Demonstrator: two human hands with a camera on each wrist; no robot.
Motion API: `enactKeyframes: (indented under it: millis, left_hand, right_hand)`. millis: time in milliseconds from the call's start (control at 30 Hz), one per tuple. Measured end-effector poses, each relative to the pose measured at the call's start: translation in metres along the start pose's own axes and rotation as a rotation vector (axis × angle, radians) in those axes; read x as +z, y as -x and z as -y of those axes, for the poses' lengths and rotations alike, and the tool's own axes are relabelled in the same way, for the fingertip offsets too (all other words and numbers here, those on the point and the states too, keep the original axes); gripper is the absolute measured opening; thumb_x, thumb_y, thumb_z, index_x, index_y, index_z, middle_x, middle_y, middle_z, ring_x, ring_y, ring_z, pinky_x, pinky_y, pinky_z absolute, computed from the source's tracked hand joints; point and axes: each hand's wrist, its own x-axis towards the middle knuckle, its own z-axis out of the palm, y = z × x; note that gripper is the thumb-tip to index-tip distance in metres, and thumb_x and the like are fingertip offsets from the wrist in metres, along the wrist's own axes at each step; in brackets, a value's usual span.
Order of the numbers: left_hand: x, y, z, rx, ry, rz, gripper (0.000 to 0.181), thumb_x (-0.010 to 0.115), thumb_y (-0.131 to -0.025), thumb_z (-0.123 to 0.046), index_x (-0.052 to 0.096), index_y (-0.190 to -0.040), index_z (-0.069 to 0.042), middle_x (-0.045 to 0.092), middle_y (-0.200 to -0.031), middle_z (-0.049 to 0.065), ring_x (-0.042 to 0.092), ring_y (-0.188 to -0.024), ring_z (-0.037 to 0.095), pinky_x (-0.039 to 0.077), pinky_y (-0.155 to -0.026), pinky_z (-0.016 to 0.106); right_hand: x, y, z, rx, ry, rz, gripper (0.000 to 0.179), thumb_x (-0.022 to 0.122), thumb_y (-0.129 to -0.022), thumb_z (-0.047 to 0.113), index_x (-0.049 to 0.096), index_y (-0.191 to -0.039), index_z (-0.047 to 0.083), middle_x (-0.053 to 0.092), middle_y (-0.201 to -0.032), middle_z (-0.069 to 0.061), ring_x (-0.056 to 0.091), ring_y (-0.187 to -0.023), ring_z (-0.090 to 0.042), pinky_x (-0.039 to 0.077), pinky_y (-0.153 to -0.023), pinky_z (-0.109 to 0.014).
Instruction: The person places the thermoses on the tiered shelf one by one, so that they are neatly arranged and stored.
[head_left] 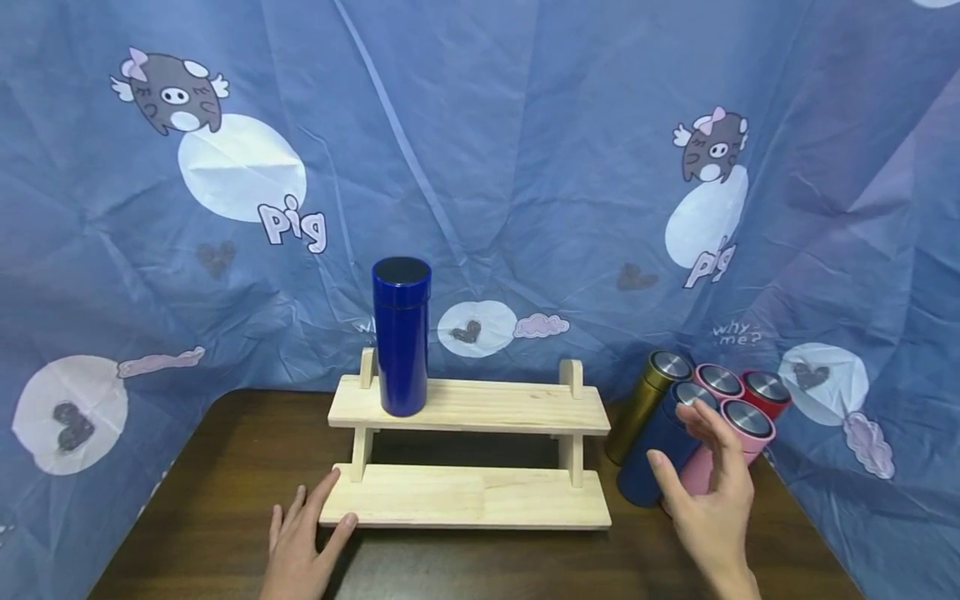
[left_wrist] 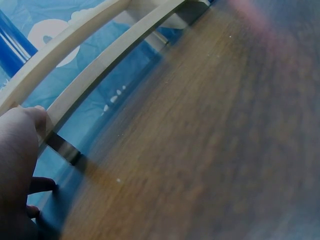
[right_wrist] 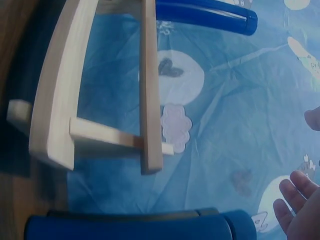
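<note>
A two-tier wooden shelf (head_left: 465, 497) stands on the table, with a glossy blue thermos bottle (head_left: 402, 350) upright on its upper board towards the left. My left hand (head_left: 300, 542) rests at the lower board's left front corner, thumb by the front edge and fingers along the end. In the left wrist view that hand (left_wrist: 20, 145) touches the board end. My right hand (head_left: 712, 500), fingers spread and nothing held, is raised over the bottles on the right. Nearest to it are a matte dark blue bottle (head_left: 648, 458) and a pink bottle (head_left: 747, 418), both partly hidden by the hand.
Beside these stand a gold bottle (head_left: 633, 408), another pink bottle (head_left: 718, 379) and a red bottle (head_left: 768, 387), grouped tightly right of the shelf. The brown wooden table (head_left: 465, 567) backs onto a blue printed cloth (head_left: 510, 167) that also hangs along the sides.
</note>
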Motion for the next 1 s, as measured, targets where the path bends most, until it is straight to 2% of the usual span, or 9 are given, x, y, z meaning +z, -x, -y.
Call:
enactKeyframes:
  millis: [167,400,600,767,900,1000]
  left_hand:
    - [0.002,0.000,0.000,-0.001,-0.006,0.000,0.069,0.065,-0.110,-0.047,0.044,-0.167,-0.013,0.050,-0.167,0.028,0.031,-0.153,0.071,0.011,-0.122,0.086]
    - [0.000,-0.001,-0.002,-0.018,-0.023,0.005,0.070,0.064,-0.111,-0.048,0.043,-0.168,-0.014,0.049,-0.167,0.029,0.032,-0.153,0.071,0.011,-0.122,0.086]
    - [-0.002,-0.002,-0.002,-0.008,-0.017,0.001,0.070,0.065,-0.110,-0.047,0.043,-0.167,-0.014,0.049,-0.166,0.029,0.031,-0.153,0.071,0.011,-0.122,0.086]
    - [-0.001,-0.002,-0.001,0.002,-0.013,0.000,0.069,0.064,-0.110,-0.048,0.043,-0.167,-0.014,0.049,-0.166,0.028,0.031,-0.153,0.071,0.011,-0.121,0.087]
    - [0.000,0.000,-0.001,0.019,-0.006,-0.021,0.068,0.066,-0.109,-0.045,0.045,-0.166,-0.013,0.051,-0.166,0.027,0.033,-0.151,0.072,0.013,-0.120,0.088]
    - [0.000,-0.001,-0.002,0.001,-0.010,-0.008,0.070,0.065,-0.110,-0.048,0.044,-0.166,-0.013,0.050,-0.167,0.027,0.032,-0.152,0.072,0.011,-0.121,0.088]
  right_hand:
    - [-0.014,-0.001,-0.003,0.032,0.047,-0.022,0.080,0.075,-0.071,-0.030,0.053,-0.147,-0.020,0.071,-0.139,-0.004,0.065,-0.131,-0.017,0.046,-0.116,-0.025]
    - [-0.025,-0.006,-0.005,0.067,0.035,-0.124,0.077,0.072,-0.072,-0.033,0.055,-0.145,-0.020,0.074,-0.134,-0.002,0.066,-0.126,-0.018,0.046,-0.112,-0.024]
    - [-0.027,-0.015,0.000,0.134,0.160,-0.219,0.068,0.076,-0.079,-0.023,0.061,-0.145,-0.013,0.074,-0.130,0.006,0.066,-0.124,-0.012,0.045,-0.108,-0.021]
    - [-0.031,-0.019,0.002,0.170,0.253,-0.250,0.068,0.078,-0.081,-0.019,0.063,-0.146,-0.009,0.072,-0.131,0.012,0.064,-0.125,-0.009,0.044,-0.109,-0.020]
    - [-0.040,-0.018,-0.007,0.188,0.307,-0.268,0.068,0.081,-0.082,-0.017,0.065,-0.147,-0.003,0.072,-0.130,0.013,0.065,-0.125,-0.008,0.045,-0.109,-0.020]
    - [-0.048,-0.017,-0.019,0.195,0.347,-0.294,0.069,0.083,-0.081,-0.016,0.066,-0.147,-0.002,0.073,-0.131,0.013,0.066,-0.125,-0.007,0.046,-0.109,-0.020]
